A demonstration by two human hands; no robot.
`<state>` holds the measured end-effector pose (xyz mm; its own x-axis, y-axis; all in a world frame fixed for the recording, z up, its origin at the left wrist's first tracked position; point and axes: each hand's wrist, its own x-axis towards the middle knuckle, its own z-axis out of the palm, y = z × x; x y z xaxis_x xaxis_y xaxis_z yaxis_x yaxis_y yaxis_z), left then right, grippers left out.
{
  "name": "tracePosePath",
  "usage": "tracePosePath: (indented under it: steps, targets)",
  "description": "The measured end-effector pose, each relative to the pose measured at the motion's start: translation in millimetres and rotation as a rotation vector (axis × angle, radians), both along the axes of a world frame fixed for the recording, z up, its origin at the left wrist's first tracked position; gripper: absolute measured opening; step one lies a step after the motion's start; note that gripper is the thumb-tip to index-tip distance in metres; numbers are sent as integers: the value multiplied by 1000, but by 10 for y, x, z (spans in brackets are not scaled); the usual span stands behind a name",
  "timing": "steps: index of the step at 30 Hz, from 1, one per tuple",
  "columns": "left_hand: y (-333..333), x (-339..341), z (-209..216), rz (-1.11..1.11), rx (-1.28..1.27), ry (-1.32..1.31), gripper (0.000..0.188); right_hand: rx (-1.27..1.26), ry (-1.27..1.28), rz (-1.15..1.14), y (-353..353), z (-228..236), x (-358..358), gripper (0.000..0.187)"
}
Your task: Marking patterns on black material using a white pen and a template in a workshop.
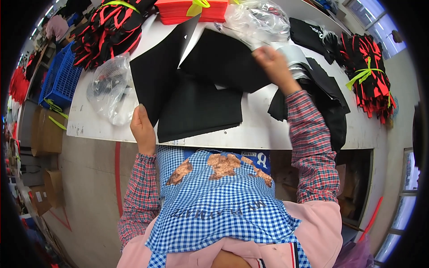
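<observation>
My left hand (143,129) is closed on the lower edge of a long black fabric panel (156,71), its thumb on top. The panel tilts up from the table toward the far side. My right hand (278,68) grips the right edge of another black fabric piece (223,58); its fingertips are slightly blurred. Beneath both pieces lies a stack of black fabric panels (201,109) near the front edge. Right of it, beside my right forearm, is a heap of black pieces (319,87) with a grey shiny piece (292,56) on top.
On the white table (263,129) are a clear plastic bag (111,91), a bundle of red and black pieces (111,31), a tied red stack (178,11), and another plastic bag (261,20). A tied red-black bundle (367,73) is far right. A blue crate (60,76) stands left.
</observation>
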<state>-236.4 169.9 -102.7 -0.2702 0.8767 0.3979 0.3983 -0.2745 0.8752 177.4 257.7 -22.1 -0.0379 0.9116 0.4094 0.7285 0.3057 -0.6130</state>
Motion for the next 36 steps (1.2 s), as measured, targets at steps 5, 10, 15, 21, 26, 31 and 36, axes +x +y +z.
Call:
tracePosePath:
  steps: [5, 10, 15, 21, 26, 31, 36]
  targets:
    - [0, 66, 5, -45, 21, -4, 43, 369, -3, -547, -46, 269, 2005, 34]
    - [30, 89, -19, -92, 10, 30, 43, 131, -344, -1131, -1046, -241, 3578, 38]
    - [68, 93, -49, -92, 40, 83, 43, 227, -365, -1118, -1210, -440, 3159, 32]
    - [25, 186, -82, -78, 15, 167, 41, 40, -458, -271, -919, -348, 941, 42]
    - [-23, 247, -37, -127, -14, 227, 40, -1, -718, -68, -722, -713, 315, 54]
    - [-83, 292, -28, -178, -4, 214, 38, 10, -786, -23, -416, -925, 383, 32]
    - [-101, 321, -71, -233, 14, 233, 37, 37, -368, -187, -224, -777, 423, 17]
